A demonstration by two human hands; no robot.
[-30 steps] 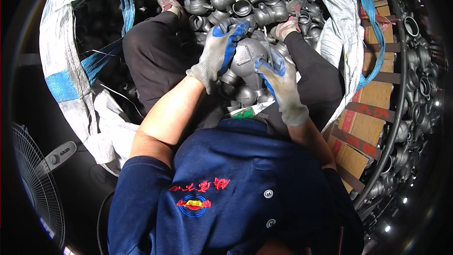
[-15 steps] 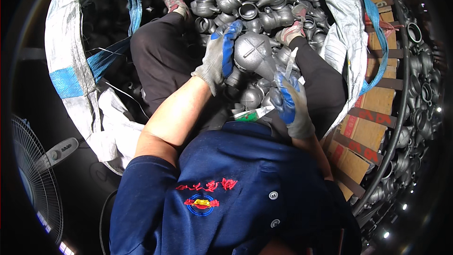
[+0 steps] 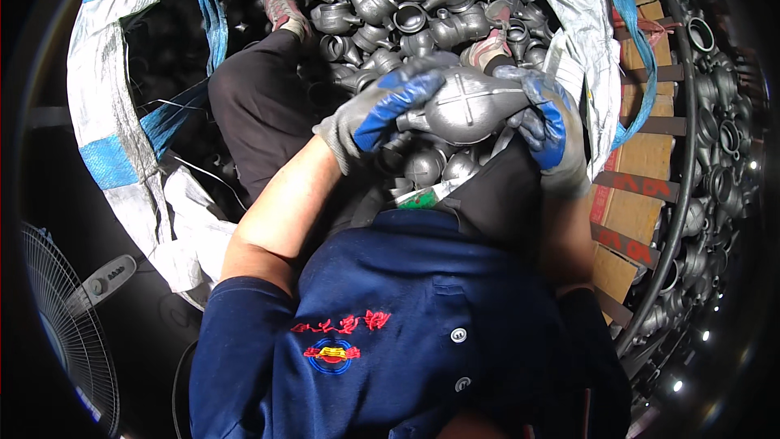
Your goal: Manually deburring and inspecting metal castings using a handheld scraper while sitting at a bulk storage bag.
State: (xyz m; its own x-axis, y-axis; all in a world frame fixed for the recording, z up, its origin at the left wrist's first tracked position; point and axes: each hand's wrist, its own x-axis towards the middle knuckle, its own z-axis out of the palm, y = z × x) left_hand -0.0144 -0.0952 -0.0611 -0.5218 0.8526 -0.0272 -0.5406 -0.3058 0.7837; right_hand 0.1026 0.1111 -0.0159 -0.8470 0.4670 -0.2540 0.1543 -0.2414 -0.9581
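A grey metal casting (image 3: 471,110), round-bellied with a raised cross on its face and a narrow neck at each side, lies sideways between my hands above my lap. My left hand (image 3: 388,110), in a grey glove with blue coating, is closed around its left end and upper edge. Closed on the tapered right end is my right hand (image 3: 548,130), gloved the same way. Whether the right hand also holds the slim pale tool cannot be made out. Many similar castings (image 3: 414,20) lie heaped beyond my hands, between my feet.
A white bulk bag (image 3: 106,97) with blue straps surrounds the heap on the left and right. At the right, wooden boards (image 3: 634,211) and a dark rail border more castings (image 3: 723,138). A fan (image 3: 69,325) stands at the lower left.
The casting has turned from neck pointing down-right to lying sideways. My right hand has moved up and right onto its end; the slim tool it held no longer shows clearly.
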